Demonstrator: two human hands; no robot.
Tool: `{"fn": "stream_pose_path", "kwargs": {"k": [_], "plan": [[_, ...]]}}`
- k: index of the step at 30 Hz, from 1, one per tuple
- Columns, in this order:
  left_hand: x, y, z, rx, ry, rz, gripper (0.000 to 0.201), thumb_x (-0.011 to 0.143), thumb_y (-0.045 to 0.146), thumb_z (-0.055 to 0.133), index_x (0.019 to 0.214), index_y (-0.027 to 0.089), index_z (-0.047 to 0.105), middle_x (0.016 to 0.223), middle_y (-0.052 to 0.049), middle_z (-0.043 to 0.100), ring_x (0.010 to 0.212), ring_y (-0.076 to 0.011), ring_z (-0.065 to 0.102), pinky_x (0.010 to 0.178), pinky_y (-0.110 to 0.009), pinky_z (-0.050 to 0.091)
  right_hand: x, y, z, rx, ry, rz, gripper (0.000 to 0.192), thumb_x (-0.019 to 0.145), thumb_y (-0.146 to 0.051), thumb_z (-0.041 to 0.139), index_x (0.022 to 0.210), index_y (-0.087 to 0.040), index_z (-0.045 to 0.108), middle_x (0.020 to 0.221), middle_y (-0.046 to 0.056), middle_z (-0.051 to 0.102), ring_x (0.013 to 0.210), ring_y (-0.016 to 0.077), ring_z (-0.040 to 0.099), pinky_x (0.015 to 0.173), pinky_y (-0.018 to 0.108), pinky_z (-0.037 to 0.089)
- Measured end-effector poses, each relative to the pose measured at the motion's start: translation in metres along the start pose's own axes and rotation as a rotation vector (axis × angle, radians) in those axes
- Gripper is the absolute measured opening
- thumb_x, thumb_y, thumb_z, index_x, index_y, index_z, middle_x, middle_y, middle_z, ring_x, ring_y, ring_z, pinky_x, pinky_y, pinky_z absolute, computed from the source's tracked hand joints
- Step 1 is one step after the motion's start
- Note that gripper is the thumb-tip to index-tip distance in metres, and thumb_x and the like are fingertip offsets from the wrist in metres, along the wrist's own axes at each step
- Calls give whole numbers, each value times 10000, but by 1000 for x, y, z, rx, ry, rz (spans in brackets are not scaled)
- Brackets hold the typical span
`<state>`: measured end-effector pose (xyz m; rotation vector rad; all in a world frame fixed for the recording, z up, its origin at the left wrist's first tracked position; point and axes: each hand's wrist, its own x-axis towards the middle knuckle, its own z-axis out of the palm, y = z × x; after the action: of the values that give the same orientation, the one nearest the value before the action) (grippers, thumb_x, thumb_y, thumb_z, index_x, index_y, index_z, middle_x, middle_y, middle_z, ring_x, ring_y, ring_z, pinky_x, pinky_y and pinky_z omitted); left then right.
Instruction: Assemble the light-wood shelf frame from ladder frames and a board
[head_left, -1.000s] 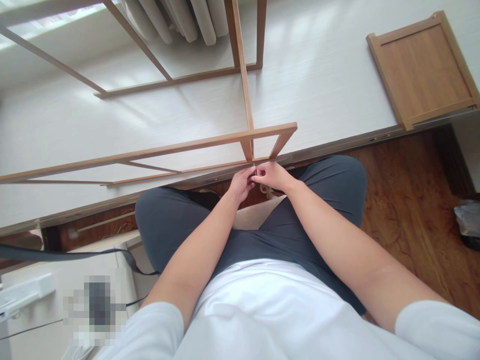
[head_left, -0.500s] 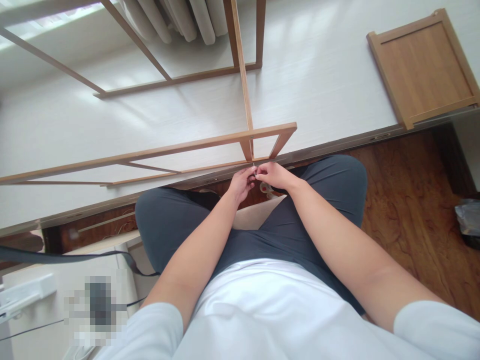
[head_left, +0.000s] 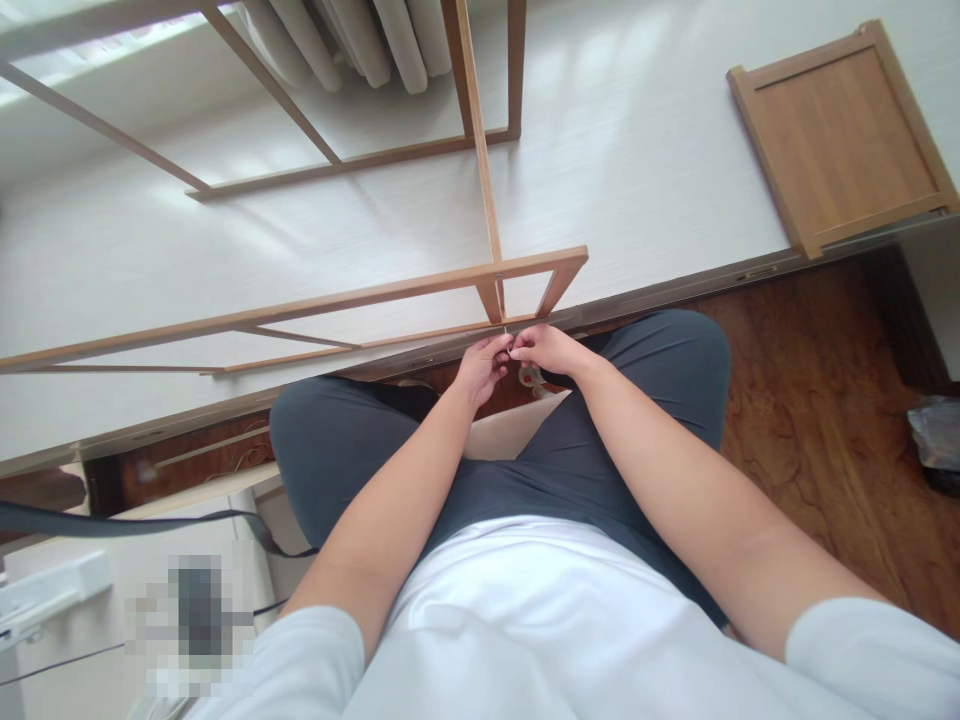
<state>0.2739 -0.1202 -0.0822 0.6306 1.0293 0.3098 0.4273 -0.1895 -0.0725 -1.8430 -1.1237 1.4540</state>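
Just beyond my lap, both hands meet beneath the near corner of a wooden frame (head_left: 322, 308). A thin, pale rod (head_left: 505, 331) stands up between my fingertips toward the underside of the frame; its lower part is hidden by the fingers. My left hand (head_left: 481, 368) is closed in a pinch at the rod, with its lower fingers curled. From the other side, my right hand (head_left: 549, 349) pinches at the same spot with thumb and index finger. The rod is too small to identify exactly.
The frame stands on a white tabletop (head_left: 637, 150). A wooden panel (head_left: 847, 140) lies at the right, overhanging the edge. Rolled beige cloth-like shapes (head_left: 352, 45) are at the back. A pale surface at lower left carries a white device (head_left: 60, 590) and a dark strap (head_left: 150, 522).
Hardly anything differs. The view has shifted slightly, and both hands stay pinched at the thin rod under the frame, with the fingers moving only a little.
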Motion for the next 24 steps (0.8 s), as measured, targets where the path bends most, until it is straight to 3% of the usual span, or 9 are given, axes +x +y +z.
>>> {"fn": "stream_pose_path", "kwargs": {"k": [8, 24], "plan": [[-4, 1, 0, 20, -34, 26, 302, 663, 381, 850, 843, 174, 723, 767, -25, 675, 621, -99, 558, 511, -205, 358, -7, -10, -3, -25, 18, -74, 387, 730, -533, 761, 718, -182, 598, 621, -32, 598, 562, 111, 498, 545, 239, 357], [-5, -1, 3, 36, -27, 40, 302, 650, 401, 852, 801, 177, 717, 713, -12, 649, 575, -84, 501, 506, -206, 351, -12, -21, -2, -19, 62, -181, 396, 706, -443, 769, 628, -204, 463, 574, -63, 487, 553, 100, 420, 556, 240, 307]]}}
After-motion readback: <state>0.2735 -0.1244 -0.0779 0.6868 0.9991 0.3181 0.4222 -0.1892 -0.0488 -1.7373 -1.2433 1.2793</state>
